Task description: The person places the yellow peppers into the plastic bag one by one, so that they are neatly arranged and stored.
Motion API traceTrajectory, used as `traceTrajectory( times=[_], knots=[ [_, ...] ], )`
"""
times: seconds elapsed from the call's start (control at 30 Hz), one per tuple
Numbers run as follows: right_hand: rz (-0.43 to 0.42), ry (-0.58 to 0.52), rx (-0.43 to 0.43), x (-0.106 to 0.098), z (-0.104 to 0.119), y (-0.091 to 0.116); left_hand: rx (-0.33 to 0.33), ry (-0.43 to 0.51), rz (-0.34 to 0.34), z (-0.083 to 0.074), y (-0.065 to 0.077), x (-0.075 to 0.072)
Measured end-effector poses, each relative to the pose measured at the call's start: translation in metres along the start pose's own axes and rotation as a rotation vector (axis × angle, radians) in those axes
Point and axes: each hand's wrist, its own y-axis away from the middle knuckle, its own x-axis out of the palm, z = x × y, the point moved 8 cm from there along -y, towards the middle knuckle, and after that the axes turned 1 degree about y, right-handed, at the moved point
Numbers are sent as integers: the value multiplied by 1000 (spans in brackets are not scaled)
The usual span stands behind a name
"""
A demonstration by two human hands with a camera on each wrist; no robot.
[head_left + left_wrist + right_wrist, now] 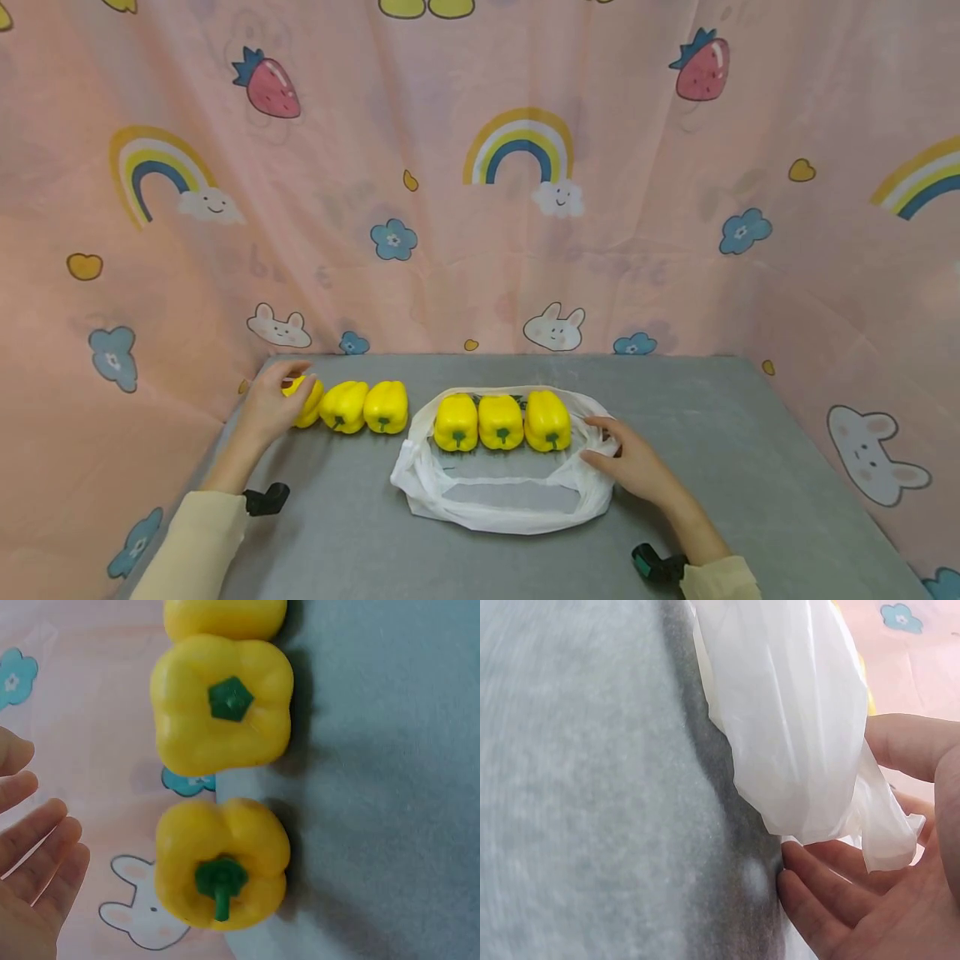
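Note:
My left hand (272, 406) is at the leftmost yellow bell pepper (309, 407), partly covering it in the head view. In the left wrist view its fingers (58, 881) are extended and apart from the peppers. Two more yellow bell peppers (365, 407) stand to its right. A white plastic bag (517, 521) lies wide-mouthed on the table, with three yellow bell peppers (501, 422) in a row at its far side. My right hand (636, 462) touches the bag's right side, fingers extended; a loose flap of plastic hangs between thumb and fingers in the right wrist view.
Everything lies on a grey table (330, 533). A pink patterned curtain (480, 292) hangs behind it and along both sides. Each wrist wears a small black camera (267, 498).

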Motion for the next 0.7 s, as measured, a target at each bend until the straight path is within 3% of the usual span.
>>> traceTrajectory(
  times=[0.5, 0.7],
  knots=[
    [-12, 6, 4, -1, -1, 0, -195, -55, 121, 50, 4, 6],
    [-12, 5, 15, -1, -2, 0, -208, -57, 134, 59, 7, 11]
  ],
)
